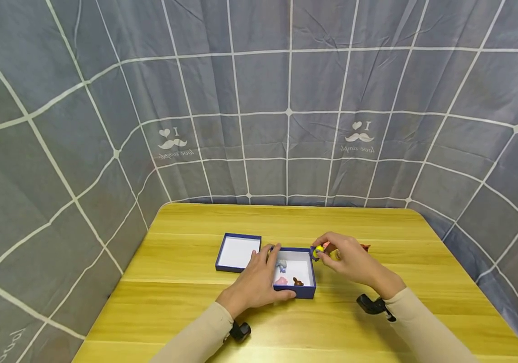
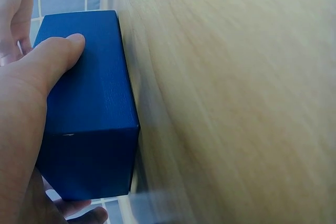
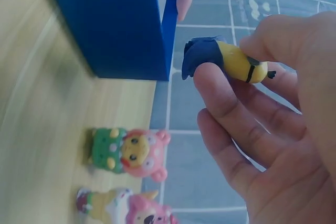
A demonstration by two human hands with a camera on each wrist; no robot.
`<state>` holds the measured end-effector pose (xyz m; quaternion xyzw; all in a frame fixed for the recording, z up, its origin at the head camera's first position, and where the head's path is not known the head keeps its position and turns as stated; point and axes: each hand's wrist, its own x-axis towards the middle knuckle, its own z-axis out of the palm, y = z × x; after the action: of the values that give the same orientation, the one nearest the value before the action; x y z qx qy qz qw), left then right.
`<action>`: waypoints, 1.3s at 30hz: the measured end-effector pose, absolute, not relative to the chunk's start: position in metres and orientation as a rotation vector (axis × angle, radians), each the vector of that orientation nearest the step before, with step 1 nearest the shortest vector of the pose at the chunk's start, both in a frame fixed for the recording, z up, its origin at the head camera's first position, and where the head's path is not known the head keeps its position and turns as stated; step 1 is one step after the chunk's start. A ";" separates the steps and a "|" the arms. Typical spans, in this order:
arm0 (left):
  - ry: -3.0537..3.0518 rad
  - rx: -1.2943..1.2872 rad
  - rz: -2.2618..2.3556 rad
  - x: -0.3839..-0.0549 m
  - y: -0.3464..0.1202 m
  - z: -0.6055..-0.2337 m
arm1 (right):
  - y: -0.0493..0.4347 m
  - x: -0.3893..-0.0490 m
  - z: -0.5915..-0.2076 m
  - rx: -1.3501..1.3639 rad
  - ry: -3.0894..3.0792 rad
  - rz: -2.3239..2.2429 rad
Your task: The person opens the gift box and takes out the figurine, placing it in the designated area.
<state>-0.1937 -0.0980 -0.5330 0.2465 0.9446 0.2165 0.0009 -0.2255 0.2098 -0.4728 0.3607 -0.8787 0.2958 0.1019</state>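
Observation:
A blue box (image 1: 305, 292) with a white inside stands on the table. My left hand (image 1: 259, 283) grips its left side, the thumb lying along the front wall (image 2: 94, 87). Inside are a grey-blue figurine (image 1: 281, 264), a pink one (image 1: 281, 281) and a brown one (image 1: 298, 282). Over the box's right rim, my right hand (image 1: 354, 259) pinches a Minion figurine (image 3: 233, 62), yellow with a blue lower part, between thumb and fingers. In the right wrist view it lies apart from the box wall.
Left of the box lies its blue lid (image 1: 239, 252), white inside up. Beyond the right hand stand a green figurine with a pink hood (image 3: 128, 153) and another pink-headed figurine (image 3: 126, 212). The wooden table (image 1: 186, 302) is enclosed by a grey checked curtain (image 1: 259, 136).

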 end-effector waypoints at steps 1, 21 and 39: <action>2.965 0.774 0.680 -0.194 -0.098 -0.534 | 0.212 -0.226 -0.475 1.070 -2.583 0.866; 2.972 0.793 0.686 -0.200 -0.101 -0.533 | 0.229 -0.231 -0.498 0.989 -2.686 0.814; 2.960 0.794 0.669 -0.198 -0.101 -0.534 | 0.241 -0.234 -0.511 0.972 -2.815 0.834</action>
<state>-0.1978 -0.1008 -0.5341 0.2531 0.9436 0.2133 0.0023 -0.2341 0.2406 -0.5106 0.3143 -0.9099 0.2697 0.0243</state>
